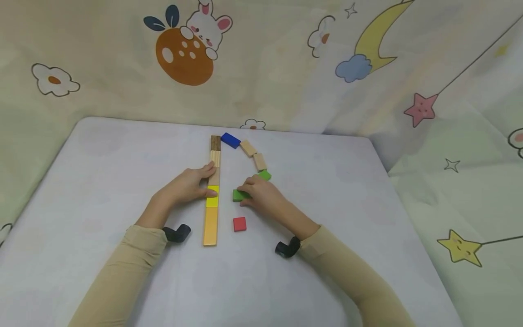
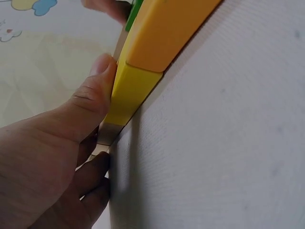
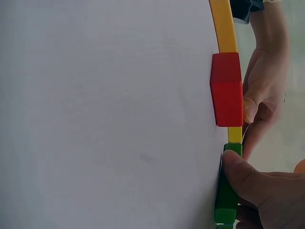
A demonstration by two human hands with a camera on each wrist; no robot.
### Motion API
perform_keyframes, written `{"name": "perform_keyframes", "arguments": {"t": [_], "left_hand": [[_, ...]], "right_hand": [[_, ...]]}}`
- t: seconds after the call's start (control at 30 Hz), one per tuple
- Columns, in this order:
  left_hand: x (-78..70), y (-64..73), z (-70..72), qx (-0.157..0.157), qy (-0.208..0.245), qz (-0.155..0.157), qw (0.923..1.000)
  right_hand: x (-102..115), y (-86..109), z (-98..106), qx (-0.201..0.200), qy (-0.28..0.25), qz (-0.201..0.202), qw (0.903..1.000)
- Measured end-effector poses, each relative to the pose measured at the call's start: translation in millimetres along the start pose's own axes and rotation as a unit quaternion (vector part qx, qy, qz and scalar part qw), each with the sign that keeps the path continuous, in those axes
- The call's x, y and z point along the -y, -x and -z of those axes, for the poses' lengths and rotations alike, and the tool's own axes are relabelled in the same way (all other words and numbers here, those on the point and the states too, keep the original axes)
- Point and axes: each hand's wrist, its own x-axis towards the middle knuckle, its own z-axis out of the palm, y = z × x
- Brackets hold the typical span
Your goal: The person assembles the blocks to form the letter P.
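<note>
A straight column of blocks runs away from me: an orange block [image 1: 210, 227] nearest, then a yellow block [image 1: 212, 201], light wooden blocks [image 1: 214, 177] and a dark brown block [image 1: 215, 143] at the far end. My left hand [image 1: 185, 185] rests along it, thumb touching the yellow block and fingertips on the light wood. To its right, my right hand [image 1: 264, 196] pinches a green block [image 3: 226, 191] between thumb and fingers, low over the table. Another green block [image 1: 265, 174] lies just beyond that hand, partly covered by it. Nearer me sits a red block [image 1: 239, 224].
From the column's far end a curve of blocks bends right: a blue block [image 1: 230, 140], then two light wooden blocks [image 1: 248, 148]. Everything lies on a white table [image 1: 327, 190], its far edge against a patterned cloth [image 1: 269, 68].
</note>
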Motion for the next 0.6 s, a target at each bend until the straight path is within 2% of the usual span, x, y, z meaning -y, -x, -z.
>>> {"name": "perform_keyframes", "arguments": {"t": [0.17, 0.3, 0.6], "left_hand": [[-0.7, -0.5, 0.5, -0.001, 0.000, -0.001, 1.0000], [-1.4, -2.4, -0.2, 0.003, -0.002, -0.005, 1.0000], [0.4, -1.3, -0.3, 0.006, 0.003, 0.002, 1.0000]], "right_hand": [[-7.1, -10.6, 0.0, 0.007, -0.027, -0.016, 0.9995], [-14.3, -8.2, 3.7, -0.002, -0.035, -0.024, 0.9991], [-28.1, -0.2, 6.5, -0.037, -0.007, 0.019, 0.9991]]}}
